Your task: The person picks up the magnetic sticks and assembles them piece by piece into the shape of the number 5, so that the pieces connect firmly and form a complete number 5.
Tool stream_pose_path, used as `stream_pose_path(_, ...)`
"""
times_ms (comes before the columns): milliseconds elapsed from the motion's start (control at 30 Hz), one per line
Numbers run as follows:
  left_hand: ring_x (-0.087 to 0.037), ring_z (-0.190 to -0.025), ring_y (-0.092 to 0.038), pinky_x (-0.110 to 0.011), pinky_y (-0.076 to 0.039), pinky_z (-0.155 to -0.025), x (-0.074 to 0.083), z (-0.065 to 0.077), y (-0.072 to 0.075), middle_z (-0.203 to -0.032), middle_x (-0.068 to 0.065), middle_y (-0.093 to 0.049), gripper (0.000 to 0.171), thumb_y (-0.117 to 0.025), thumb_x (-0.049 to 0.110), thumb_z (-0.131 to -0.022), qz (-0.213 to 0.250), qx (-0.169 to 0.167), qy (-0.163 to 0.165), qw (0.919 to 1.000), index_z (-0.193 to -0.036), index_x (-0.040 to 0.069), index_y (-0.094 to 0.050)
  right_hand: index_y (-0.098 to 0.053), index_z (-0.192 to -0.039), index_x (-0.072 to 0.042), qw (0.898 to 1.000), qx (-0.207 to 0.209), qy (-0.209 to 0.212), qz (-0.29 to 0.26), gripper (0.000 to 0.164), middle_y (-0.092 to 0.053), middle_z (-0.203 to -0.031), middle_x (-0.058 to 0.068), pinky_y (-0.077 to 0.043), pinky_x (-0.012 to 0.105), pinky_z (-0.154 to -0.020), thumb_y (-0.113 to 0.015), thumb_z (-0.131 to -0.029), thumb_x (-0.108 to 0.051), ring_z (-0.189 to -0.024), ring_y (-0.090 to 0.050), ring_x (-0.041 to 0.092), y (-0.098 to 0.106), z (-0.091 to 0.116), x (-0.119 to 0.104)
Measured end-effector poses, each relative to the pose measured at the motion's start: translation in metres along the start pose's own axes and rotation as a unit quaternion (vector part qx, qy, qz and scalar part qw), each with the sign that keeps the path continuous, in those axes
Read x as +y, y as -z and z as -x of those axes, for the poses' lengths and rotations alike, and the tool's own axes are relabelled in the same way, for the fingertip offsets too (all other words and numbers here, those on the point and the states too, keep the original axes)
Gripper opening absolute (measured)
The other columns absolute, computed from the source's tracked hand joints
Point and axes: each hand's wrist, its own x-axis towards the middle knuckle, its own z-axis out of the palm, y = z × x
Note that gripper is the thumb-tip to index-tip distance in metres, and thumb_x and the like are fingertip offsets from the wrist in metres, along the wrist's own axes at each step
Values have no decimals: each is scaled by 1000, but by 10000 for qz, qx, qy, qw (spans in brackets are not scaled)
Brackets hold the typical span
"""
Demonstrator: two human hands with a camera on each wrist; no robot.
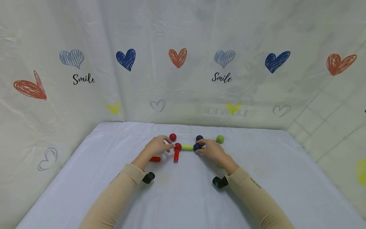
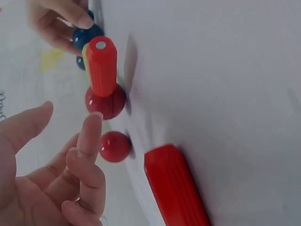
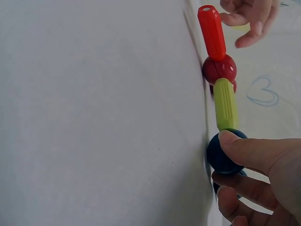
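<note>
A dark blue ball (image 3: 225, 153) is pinched between the thumb and fingers of my right hand (image 1: 211, 149). From it a yellow-green ribbed rod (image 1: 187, 147) runs to a red ball (image 1: 178, 146), and a red rod (image 1: 176, 155) sticks out from that ball toward me. My left hand (image 1: 159, 145) is beside the red ball, thumb spread away and the index fingertip right at the ball's surface; nothing is gripped in it. In the left wrist view the red rod (image 2: 102, 68) shows a small silvery disc in its end.
Behind the joined pieces lie a second red ball (image 1: 172, 137), another blue ball (image 1: 199, 137) and a green ball (image 1: 220, 139). A loose red rod (image 1: 155, 159) is near my left wrist. A yellow piece (image 1: 220, 165) is partly hidden under my right forearm. A patterned cloth backdrop (image 1: 183, 95) rises behind the table.
</note>
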Motion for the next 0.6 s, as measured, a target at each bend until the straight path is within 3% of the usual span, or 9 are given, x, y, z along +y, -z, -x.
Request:
stream_pose_path(300, -27, -99, -64, -42, -55, -88, -18, -5, 8, -116, -12, -67, 37, -70, 30, -99, 349, 478, -2, 9982, -130, 10, -65, -69, -130, -9, 10000, 23, 31, -14, 41, -71, -121, 14, -48, 54, -98, -78, -93, -21, -120, -62, 35, -1, -1, -1)
stream_pose_path(467, -29, -101, -62, -42, -55, -87, -21, -16, 5, -125, -14, -65, 42, -69, 29, -99, 406, 690, -184, 9966, -135, 10, -61, -68, -131, -9, 10000, 9, 34, 25, 40, -71, -121, 14, -48, 54, -98, -78, -93, -21, -119, -62, 35, -2, 0, 0)
stream_pose_path(600, -30, -104, -62, -41, -56, -87, -21, -28, 2, -134, -15, -60, 46, -69, 26, -100, 465, 675, -362, 9960, -141, 11, -56, -68, -131, -9, 10000, 36, 19, 10, 41, -71, -121, 14, -47, 54, -98, -78, -93, -20, -119, -62, 36, -1, 0, -2)
